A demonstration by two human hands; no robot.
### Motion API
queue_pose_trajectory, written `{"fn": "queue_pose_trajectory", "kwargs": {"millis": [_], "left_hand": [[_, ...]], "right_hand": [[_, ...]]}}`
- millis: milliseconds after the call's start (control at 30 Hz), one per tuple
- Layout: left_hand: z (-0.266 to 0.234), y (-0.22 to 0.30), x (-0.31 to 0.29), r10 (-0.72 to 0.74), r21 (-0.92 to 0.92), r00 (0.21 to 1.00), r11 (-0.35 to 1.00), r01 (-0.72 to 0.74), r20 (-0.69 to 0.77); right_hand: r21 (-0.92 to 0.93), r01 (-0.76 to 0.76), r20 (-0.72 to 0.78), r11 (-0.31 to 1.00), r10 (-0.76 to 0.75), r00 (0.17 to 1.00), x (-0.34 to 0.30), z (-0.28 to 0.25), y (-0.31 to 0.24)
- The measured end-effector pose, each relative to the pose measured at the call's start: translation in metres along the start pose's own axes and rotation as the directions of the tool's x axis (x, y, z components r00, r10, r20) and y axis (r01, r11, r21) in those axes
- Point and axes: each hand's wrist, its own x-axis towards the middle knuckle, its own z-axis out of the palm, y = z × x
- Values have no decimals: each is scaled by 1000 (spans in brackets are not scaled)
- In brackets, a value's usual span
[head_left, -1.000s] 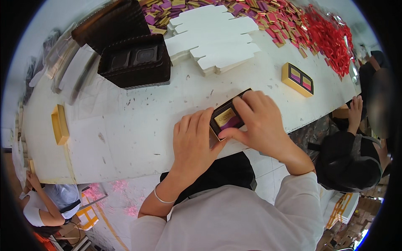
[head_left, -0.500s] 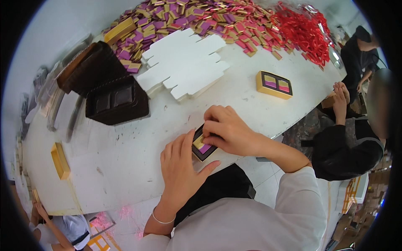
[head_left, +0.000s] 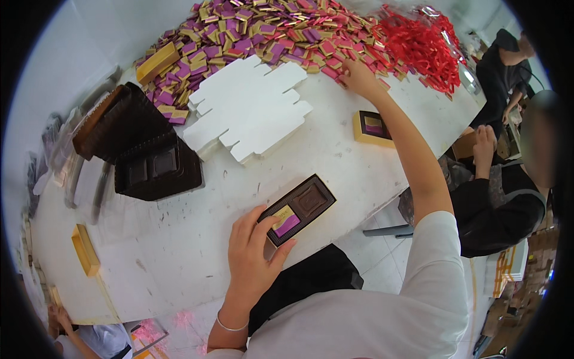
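In front of me lies a small gold-edged box (head_left: 312, 207) with a dark brown two-compartment tray. A purple-and-gold wrapped piece (head_left: 286, 221) fills the compartment nearer my left hand; the other compartment is bare. My left hand (head_left: 254, 251) grips the box's left end, fingers over the far side and the wrapped piece, thumb along the near side. Stretched out to the far side of the table, my right hand (head_left: 360, 79) has its fingers pinched at the edge of the red-and-gold wrapped pieces (head_left: 335, 51). What is between those fingertips is hidden.
Purple-and-gold pieces (head_left: 203, 57) and red shredded filler (head_left: 418, 48) line the back. White flat cartons (head_left: 245, 113) are stacked before them. Dark plastic trays (head_left: 158, 170) stand left. Another gold box (head_left: 368, 134) is partly behind my right forearm. A gold lid (head_left: 85, 251) lies left. Co-workers flank the table.
My right hand has left the box and reached far forward to the red pieces, uncovering the bare compartment. My left hand stays at the box. The whole view has shifted slightly.
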Motion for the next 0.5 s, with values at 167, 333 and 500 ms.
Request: {"fn": "queue_pose_trajectory", "kwargs": {"millis": [167, 333, 500], "left_hand": [[-4, -2, -2, -38, 6, 999, 999, 38, -6], [-4, -1, -2, -26, -2, 1000, 1000, 26, 4], [-2, -1, 1, -17, -29, 1000, 999, 18, 10]], "right_hand": [[511, 178, -26, 841, -192, 981, -35, -33, -37], [646, 577, 66, 500, -789, 610, -175, -67, -125], [788, 415, 20, 455, -692, 722, -203, -38, -130]]}}
